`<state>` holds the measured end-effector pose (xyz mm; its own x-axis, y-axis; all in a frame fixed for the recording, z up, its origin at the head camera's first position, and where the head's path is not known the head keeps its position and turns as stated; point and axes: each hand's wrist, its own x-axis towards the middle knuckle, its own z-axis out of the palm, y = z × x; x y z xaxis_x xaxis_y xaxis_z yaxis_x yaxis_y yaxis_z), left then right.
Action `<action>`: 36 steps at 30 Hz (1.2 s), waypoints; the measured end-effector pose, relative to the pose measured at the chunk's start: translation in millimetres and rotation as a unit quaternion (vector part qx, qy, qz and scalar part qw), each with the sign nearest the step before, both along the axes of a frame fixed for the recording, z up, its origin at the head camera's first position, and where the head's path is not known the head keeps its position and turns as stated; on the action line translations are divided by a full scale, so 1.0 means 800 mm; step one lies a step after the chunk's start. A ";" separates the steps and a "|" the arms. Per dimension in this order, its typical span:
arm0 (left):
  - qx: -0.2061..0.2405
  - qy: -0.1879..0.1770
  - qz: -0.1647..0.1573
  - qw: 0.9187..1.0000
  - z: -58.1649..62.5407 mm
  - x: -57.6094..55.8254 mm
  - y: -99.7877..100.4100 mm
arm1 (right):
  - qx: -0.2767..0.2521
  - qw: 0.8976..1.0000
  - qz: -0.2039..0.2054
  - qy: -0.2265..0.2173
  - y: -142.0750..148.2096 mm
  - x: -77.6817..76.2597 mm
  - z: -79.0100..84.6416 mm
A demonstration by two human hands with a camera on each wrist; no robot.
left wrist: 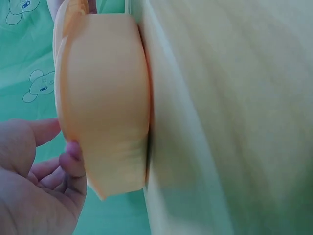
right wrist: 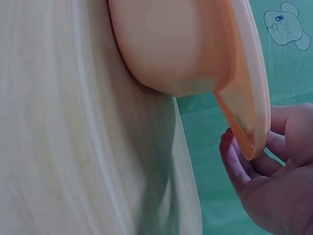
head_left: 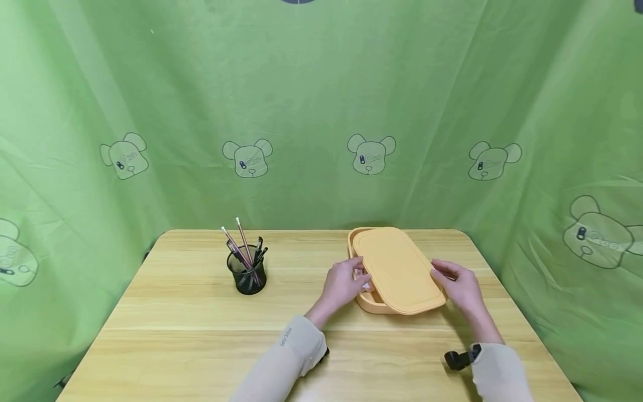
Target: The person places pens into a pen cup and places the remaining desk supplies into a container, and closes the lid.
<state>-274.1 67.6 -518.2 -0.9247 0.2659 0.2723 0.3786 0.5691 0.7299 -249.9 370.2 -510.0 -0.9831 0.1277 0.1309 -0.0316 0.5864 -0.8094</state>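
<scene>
A shallow orange box (head_left: 369, 305) lies on the table, with its matching lid (head_left: 399, 268) skewed and tilted across it. The lid overhangs the box on the right. At the lid's left edge, my left hand (head_left: 344, 283) pinches with thumb and fingertips, close against the box rim. My right hand (head_left: 461, 286) grips the opposite edge, thumb and fingers on either side of the lid (right wrist: 259, 98). Through the gap on the left, a small pinkish-white item (head_left: 365, 282) shows inside the box; the lid hides the rest of the inside.
A black mesh pen cup (head_left: 249, 282) holding pencils and pens stands left of the box on the wooden table (head_left: 201, 335). Green curtains (head_left: 311, 100) printed with bear heads hang behind and at both sides.
</scene>
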 end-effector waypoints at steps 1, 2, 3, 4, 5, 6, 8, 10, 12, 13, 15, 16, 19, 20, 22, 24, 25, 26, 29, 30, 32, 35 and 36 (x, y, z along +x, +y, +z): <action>-0.002 0.002 0.002 1.000 -0.001 0.001 0.001 | 0.000 1.000 -0.002 0.001 0.000 0.000 -0.002; -0.004 0.004 0.005 1.000 -0.001 0.002 0.002 | 0.000 1.000 -0.004 0.003 0.001 0.000 -0.003; -0.006 0.004 0.008 1.000 -0.001 0.002 0.002 | 0.001 1.000 -0.005 0.006 0.001 -0.001 -0.004; -0.008 0.002 0.011 1.000 -0.001 0.002 0.003 | 0.002 1.000 -0.007 0.009 0.001 -0.001 -0.004; -0.011 0.001 0.015 1.000 -0.001 0.003 0.003 | 0.003 1.000 -0.009 0.012 0.001 0.000 -0.005; -0.016 0.000 0.018 1.000 -0.001 0.003 0.004 | 0.003 1.000 -0.009 0.013 0.001 0.000 -0.005; -0.027 0.002 0.023 0.999 0.000 0.003 0.004 | 0.005 1.000 -0.011 0.012 0.001 0.001 -0.005; -0.038 0.008 0.028 0.999 0.001 0.002 0.004 | 0.005 1.000 -0.010 0.009 0.000 0.003 -0.003; -0.045 0.020 0.032 0.998 0.002 0.001 0.002 | 0.004 1.000 -0.008 0.005 -0.001 0.005 0.000; -0.047 0.026 0.034 0.998 0.002 0.000 0.002 | 0.003 1.000 -0.008 0.004 -0.002 0.005 0.001; -0.042 0.036 0.033 0.998 0.003 -0.001 0.000 | 0.000 1.000 -0.005 0.000 -0.004 0.007 0.004; -0.039 0.038 0.032 0.998 0.003 -0.002 -0.001 | -0.002 1.000 -0.005 -0.002 -0.005 0.008 0.005; -0.024 0.038 0.027 0.999 0.004 -0.004 -0.004 | -0.014 1.000 -0.004 -0.007 -0.010 0.009 0.009; -0.018 0.036 0.025 0.999 0.004 -0.005 -0.006 | -0.018 1.000 -0.002 -0.008 -0.012 0.010 0.010; -0.006 0.026 0.023 0.999 0.005 -0.007 -0.008 | -0.024 1.000 0.001 -0.007 -0.016 0.010 0.012; 0.007 0.016 0.020 1.000 0.006 -0.009 -0.010 | -0.026 1.000 0.006 -0.005 -0.020 0.011 0.014; 0.012 0.011 0.019 1.000 0.006 -0.010 -0.011 | -0.027 1.000 0.008 -0.004 -0.021 0.012 0.015; 0.015 0.008 0.017 1.000 0.006 -0.011 -0.012 | -0.026 1.000 0.008 -0.003 -0.023 0.012 0.015; 0.021 0.006 0.015 1.000 0.005 -0.012 -0.013 | -0.024 1.000 0.011 -0.001 -0.025 0.014 0.016; 0.019 0.006 0.015 1.000 0.005 -0.013 -0.014 | -0.023 1.000 0.012 0.001 -0.025 0.014 0.016; 0.020 0.006 0.016 1.000 0.005 -0.013 -0.014 | -0.021 1.000 0.015 0.003 -0.026 0.014 0.015; 0.022 0.001 0.017 1.000 0.003 -0.015 -0.015 | -0.019 1.000 0.020 0.003 -0.026 0.014 0.012; 0.023 -0.001 0.017 1.000 0.003 -0.015 -0.015 | -0.019 1.000 0.021 0.003 -0.026 0.014 0.011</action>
<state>-286.3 55.2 -515.9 -0.9331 0.2225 0.2823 0.3592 0.5475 0.7558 -238.5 349.4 -500.9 -0.9870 0.0910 0.1322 -0.0602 0.5540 -0.8303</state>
